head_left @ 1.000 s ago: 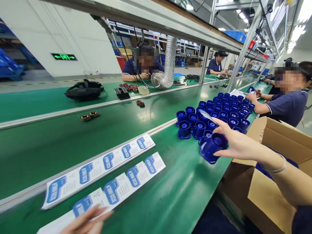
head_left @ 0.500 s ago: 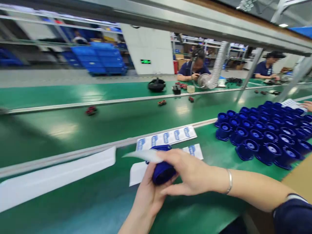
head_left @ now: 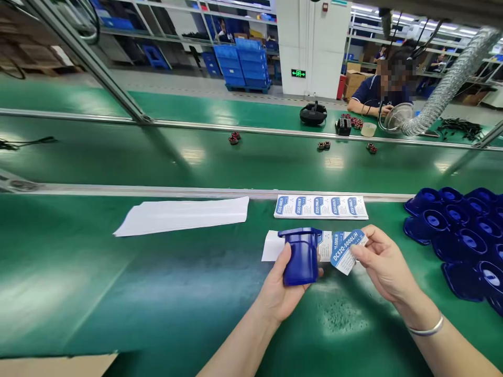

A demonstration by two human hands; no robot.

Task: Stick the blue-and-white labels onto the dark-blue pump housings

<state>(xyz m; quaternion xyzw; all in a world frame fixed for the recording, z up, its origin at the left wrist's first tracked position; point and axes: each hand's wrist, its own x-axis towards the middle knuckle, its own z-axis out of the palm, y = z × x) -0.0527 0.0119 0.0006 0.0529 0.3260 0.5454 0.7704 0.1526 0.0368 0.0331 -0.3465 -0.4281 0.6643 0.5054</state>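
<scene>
My left hand (head_left: 281, 293) is wrapped round a blue plastic housing (head_left: 302, 259), flanged end up, over the green work surface. Just to its right, my right hand (head_left: 387, 264) pinches a blue-and-white label (head_left: 348, 251) printed "DC52Q-5000L/H" by its edge, tilted and apart from the housing. Behind both lies a label strip (head_left: 272, 247), partly hidden by the housing and the held label. Farther back sits a stack of label sheets (head_left: 320, 207) with several labels in a row.
Several blue housings (head_left: 469, 238) stand at the right. White paper strips (head_left: 188, 215) lie left of centre. Beyond a metal rail (head_left: 204, 192), small copper-wound parts (head_left: 234, 138) rest on a green belt. A co-worker (head_left: 383, 86) sits across, near a silver duct (head_left: 451, 84).
The view has swung left and levelled. My right hand has moved away from the housing to the right and now shows a printed label. The housing is turned more upright in my left hand.
</scene>
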